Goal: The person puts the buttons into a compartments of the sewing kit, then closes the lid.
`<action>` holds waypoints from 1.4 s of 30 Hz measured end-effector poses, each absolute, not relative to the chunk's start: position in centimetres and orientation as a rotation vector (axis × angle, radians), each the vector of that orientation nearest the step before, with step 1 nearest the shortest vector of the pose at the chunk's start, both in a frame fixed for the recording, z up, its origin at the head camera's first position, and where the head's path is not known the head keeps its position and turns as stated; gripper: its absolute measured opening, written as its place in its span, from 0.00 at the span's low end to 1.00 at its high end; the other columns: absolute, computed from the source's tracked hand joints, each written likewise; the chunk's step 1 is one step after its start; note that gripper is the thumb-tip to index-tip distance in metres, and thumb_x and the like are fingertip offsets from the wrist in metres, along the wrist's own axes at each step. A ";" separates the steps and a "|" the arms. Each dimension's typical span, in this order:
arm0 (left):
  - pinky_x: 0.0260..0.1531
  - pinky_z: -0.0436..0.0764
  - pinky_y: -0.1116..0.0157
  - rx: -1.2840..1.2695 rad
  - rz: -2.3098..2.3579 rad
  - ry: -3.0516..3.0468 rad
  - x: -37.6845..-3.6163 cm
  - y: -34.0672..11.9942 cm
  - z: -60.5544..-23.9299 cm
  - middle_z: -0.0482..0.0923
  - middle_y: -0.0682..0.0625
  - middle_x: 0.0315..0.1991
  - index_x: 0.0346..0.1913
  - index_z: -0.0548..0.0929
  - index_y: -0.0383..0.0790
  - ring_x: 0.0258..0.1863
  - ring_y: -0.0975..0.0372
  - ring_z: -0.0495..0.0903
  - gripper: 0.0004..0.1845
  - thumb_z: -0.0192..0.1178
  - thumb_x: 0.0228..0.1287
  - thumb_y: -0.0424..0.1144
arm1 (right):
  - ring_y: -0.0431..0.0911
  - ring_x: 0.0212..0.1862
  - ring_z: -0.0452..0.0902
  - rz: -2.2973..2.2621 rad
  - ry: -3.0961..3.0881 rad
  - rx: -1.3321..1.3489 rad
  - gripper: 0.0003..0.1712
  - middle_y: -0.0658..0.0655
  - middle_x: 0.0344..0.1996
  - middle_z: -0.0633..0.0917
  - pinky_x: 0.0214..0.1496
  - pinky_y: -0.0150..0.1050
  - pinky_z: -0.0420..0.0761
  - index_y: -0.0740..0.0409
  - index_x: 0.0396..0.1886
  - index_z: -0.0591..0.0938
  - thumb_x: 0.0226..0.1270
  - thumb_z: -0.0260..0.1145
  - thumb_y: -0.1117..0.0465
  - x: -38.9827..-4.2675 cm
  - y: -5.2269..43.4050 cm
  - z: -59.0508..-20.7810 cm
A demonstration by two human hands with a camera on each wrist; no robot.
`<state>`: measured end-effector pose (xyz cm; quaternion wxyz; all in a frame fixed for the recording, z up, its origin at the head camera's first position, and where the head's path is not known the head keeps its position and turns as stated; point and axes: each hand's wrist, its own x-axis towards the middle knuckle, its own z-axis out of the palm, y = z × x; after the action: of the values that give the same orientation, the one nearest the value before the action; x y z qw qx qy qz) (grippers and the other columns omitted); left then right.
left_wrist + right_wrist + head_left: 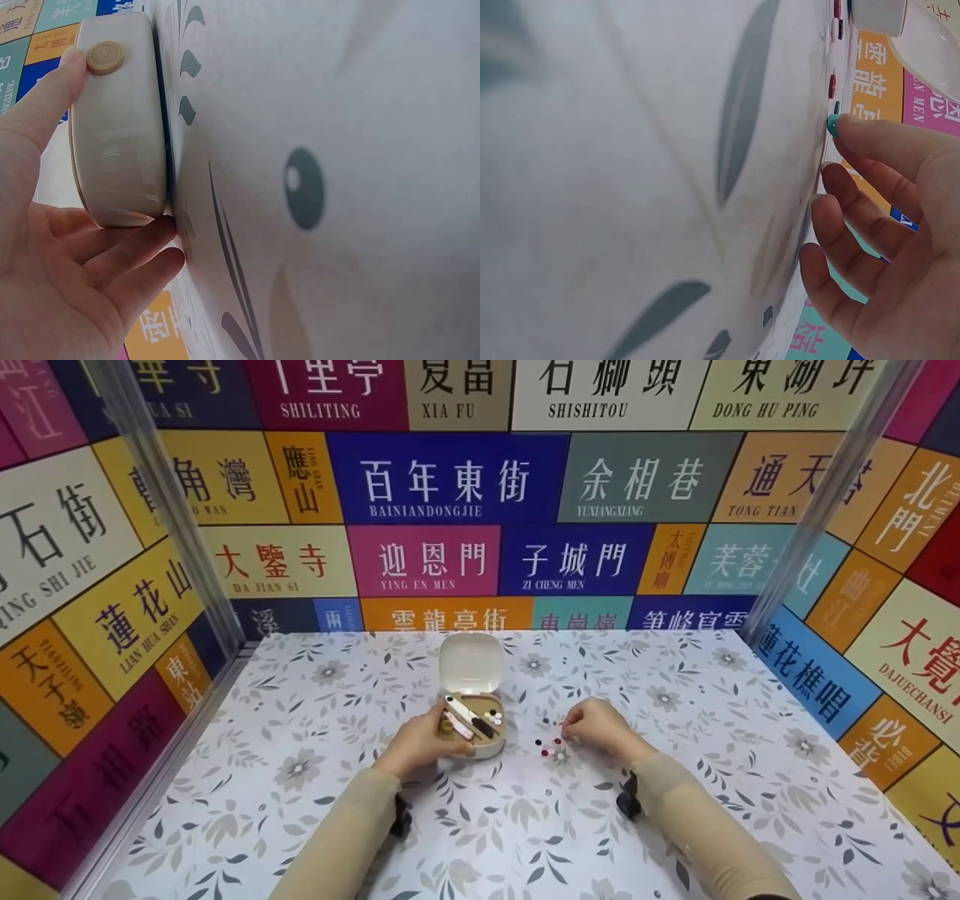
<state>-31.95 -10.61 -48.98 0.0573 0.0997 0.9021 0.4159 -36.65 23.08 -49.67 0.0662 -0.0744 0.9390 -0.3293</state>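
The small case looks like smooth, faintly glossy cream plastic, and the round button on its side seems matt and wood-like — tan with ringed grooves. Under the case, the tablecloth reads as a smooth, matt printed sheet. Beside the case lie small buttons — glossy, hard-looking, apparently plastic.
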 end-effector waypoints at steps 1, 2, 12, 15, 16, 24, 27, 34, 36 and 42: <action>0.68 0.57 0.50 0.305 1.266 2.733 -32.0 -10.6 -49.0 0.64 0.42 0.70 0.77 0.52 0.46 0.67 0.48 0.65 0.64 0.77 0.39 0.59 | 0.45 0.31 0.77 -1.011 2.829 -0.233 0.01 0.49 0.26 0.85 0.37 0.39 0.78 0.54 0.27 0.88 0.53 0.72 0.64 -36.7 23.1 -49.7; 0.68 0.57 0.50 0.305 1.270 2.731 -32.0 -10.6 -49.0 0.64 0.42 0.70 0.77 0.52 0.46 0.67 0.48 0.65 0.64 0.77 0.39 0.58 | 0.45 0.31 0.77 -1.029 2.827 -0.244 0.01 0.49 0.26 0.85 0.36 0.39 0.77 0.55 0.28 0.88 0.53 0.72 0.63 -36.8 23.1 -49.7; 0.66 0.61 0.49 0.315 1.219 2.769 -31.9 -10.7 -48.9 0.65 0.38 0.68 0.76 0.53 0.41 0.65 0.46 0.67 0.63 0.77 0.40 0.60 | 0.44 0.30 0.75 -1.088 2.810 -0.305 0.02 0.50 0.26 0.85 0.34 0.36 0.75 0.57 0.28 0.87 0.56 0.71 0.63 -37.4 22.9 -49.2; 0.67 0.60 0.49 0.303 1.234 2.757 -32.0 -10.7 -48.9 0.65 0.39 0.69 0.77 0.53 0.42 0.66 0.46 0.66 0.63 0.77 0.39 0.60 | 0.43 0.30 0.76 -1.106 2.800 -0.289 0.02 0.50 0.27 0.85 0.32 0.35 0.76 0.56 0.29 0.88 0.56 0.71 0.62 -37.7 22.9 -49.0; 0.67 0.60 0.48 0.304 1.243 2.753 -32.0 -10.8 -48.9 0.64 0.39 0.69 0.77 0.53 0.42 0.66 0.46 0.66 0.63 0.77 0.39 0.59 | 0.43 0.30 0.75 -1.103 2.805 -0.295 0.03 0.50 0.27 0.86 0.32 0.35 0.76 0.57 0.29 0.88 0.56 0.71 0.62 -37.7 22.9 -48.9; 0.68 0.57 0.49 0.308 1.262 2.734 -31.9 -10.7 -49.0 0.64 0.42 0.70 0.77 0.53 0.44 0.67 0.47 0.64 0.63 0.77 0.40 0.58 | 0.41 0.26 0.73 -1.075 2.873 -0.362 0.04 0.49 0.24 0.85 0.29 0.34 0.74 0.56 0.27 0.89 0.57 0.72 0.61 -38.1 23.2 -48.7; 0.68 0.57 0.48 0.305 1.259 2.733 -31.9 -10.7 -49.0 0.63 0.42 0.70 0.77 0.52 0.44 0.67 0.47 0.64 0.63 0.77 0.39 0.59 | 0.41 0.24 0.73 -1.091 2.861 -0.329 0.04 0.50 0.24 0.85 0.26 0.34 0.73 0.56 0.28 0.88 0.57 0.72 0.60 -38.2 23.3 -48.6; 0.68 0.57 0.49 0.296 1.256 2.735 -31.8 -10.7 -49.0 0.63 0.43 0.71 0.77 0.52 0.45 0.68 0.48 0.64 0.64 0.77 0.39 0.60 | 0.45 0.24 0.73 -1.196 2.763 -0.172 0.05 0.57 0.29 0.86 0.22 0.38 0.74 0.55 0.30 0.88 0.60 0.71 0.59 -38.4 23.3 -48.1; 0.68 0.59 0.50 0.310 1.255 2.747 -31.8 -10.7 -49.1 0.65 0.43 0.69 0.77 0.52 0.44 0.66 0.48 0.65 0.63 0.77 0.39 0.59 | 0.50 0.26 0.76 -1.226 2.762 -0.192 0.05 0.56 0.30 0.86 0.25 0.40 0.76 0.56 0.31 0.88 0.60 0.70 0.60 -38.3 23.3 -47.9; 0.67 0.60 0.51 0.315 1.234 2.765 -31.9 -10.6 -49.1 0.67 0.42 0.68 0.77 0.53 0.44 0.65 0.49 0.67 0.63 0.77 0.39 0.59 | 0.56 0.33 0.80 -1.257 2.767 -0.222 0.05 0.52 0.30 0.86 0.31 0.42 0.80 0.58 0.31 0.88 0.60 0.70 0.61 -38.4 23.3 -47.6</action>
<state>-31.94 -10.63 -49.11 0.0486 0.1034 0.9073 0.4047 -38.38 23.29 -47.62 0.0470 -0.0727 0.9071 -0.4120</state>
